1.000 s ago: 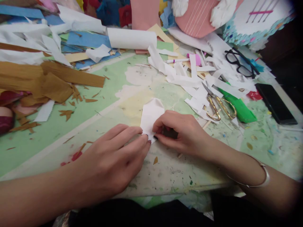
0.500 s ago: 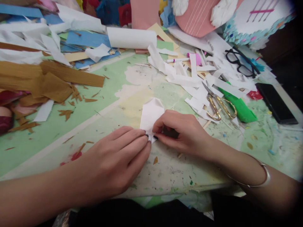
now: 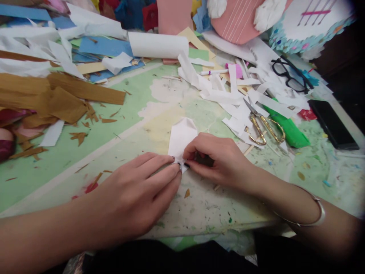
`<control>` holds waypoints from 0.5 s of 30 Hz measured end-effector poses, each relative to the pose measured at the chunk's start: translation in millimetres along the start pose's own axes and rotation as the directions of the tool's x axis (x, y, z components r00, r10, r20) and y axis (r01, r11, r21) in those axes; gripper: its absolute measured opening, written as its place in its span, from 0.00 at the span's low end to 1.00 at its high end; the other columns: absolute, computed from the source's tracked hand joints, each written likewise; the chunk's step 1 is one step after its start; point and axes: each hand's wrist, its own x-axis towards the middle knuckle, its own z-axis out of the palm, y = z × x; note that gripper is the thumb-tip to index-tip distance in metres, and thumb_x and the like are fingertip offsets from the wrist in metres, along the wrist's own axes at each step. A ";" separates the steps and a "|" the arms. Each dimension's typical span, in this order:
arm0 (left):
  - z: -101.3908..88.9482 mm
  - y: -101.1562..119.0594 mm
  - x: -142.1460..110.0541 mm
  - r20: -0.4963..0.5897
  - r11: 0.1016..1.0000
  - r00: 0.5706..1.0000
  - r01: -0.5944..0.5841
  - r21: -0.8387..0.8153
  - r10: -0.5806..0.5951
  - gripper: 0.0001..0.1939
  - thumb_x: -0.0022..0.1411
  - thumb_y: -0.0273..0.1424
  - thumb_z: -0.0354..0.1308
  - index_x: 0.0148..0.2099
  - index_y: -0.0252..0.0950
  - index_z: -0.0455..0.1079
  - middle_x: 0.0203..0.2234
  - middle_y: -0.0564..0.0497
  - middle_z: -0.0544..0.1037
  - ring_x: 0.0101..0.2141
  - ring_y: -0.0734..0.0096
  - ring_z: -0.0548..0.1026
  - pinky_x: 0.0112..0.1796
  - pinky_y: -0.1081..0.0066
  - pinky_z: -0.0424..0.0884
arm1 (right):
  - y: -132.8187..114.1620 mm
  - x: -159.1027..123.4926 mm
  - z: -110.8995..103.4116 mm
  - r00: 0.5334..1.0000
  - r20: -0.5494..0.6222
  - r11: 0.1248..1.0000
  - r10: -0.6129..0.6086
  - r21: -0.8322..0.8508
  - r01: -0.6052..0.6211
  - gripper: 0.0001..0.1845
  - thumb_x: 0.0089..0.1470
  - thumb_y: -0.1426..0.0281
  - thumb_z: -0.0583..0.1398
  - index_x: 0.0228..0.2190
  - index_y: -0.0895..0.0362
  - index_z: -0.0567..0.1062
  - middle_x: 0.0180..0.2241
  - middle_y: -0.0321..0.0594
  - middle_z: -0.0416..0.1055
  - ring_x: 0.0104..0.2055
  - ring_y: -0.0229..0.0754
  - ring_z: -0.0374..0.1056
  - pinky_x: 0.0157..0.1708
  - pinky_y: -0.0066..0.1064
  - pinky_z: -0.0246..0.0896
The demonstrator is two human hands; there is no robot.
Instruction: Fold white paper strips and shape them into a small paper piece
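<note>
A small folded piece of white paper (image 3: 181,139) lies on the paint-stained green table (image 3: 119,129) in front of me. My left hand (image 3: 137,192) lies low on the table, its fingers pressed together with the tips on the paper's near corner. My right hand (image 3: 216,160) is curled, pinching the same near corner from the right; a silver bangle (image 3: 316,213) sits on that wrist. The fingertips of both hands meet at the paper's lower edge.
Gold-handled scissors (image 3: 261,123) and a green object (image 3: 288,129) lie to the right among white paper strips (image 3: 228,95). Black glasses (image 3: 288,76) and a dark phone (image 3: 332,123) sit at far right. Brown crepe paper (image 3: 57,97) and a white roll (image 3: 158,45) lie behind.
My left fingertips have slid slightly to the right, closer to the right hand's fingertips on the paper's corner. The paper and right hand have barely moved.
</note>
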 end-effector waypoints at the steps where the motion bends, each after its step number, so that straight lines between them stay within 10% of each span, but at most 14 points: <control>1: 0.5 0.1 -0.7 -0.003 1.000 1.000 0.000 -0.003 0.000 0.09 0.63 0.21 0.51 0.42 0.28 0.72 0.37 0.42 0.78 0.42 0.56 0.75 0.41 0.58 0.75 | -0.2 0.0 0.0 1.000 -0.002 1.000 -0.001 0.001 0.001 0.04 0.53 0.78 0.57 0.32 0.59 0.72 0.29 0.35 0.69 0.30 0.33 0.61 0.32 0.25 0.56; 15: 3.5 2.4 1.2 0.034 1.000 0.999 -0.002 0.022 0.001 0.14 0.63 0.26 0.53 0.48 0.23 0.69 0.35 0.40 0.78 0.41 0.55 0.75 0.38 0.57 0.76 | 0.6 2.2 -0.3 0.999 0.002 0.999 0.039 0.020 -0.039 0.03 0.52 0.77 0.58 0.31 0.58 0.71 0.28 0.36 0.70 0.31 0.35 0.61 0.34 0.27 0.55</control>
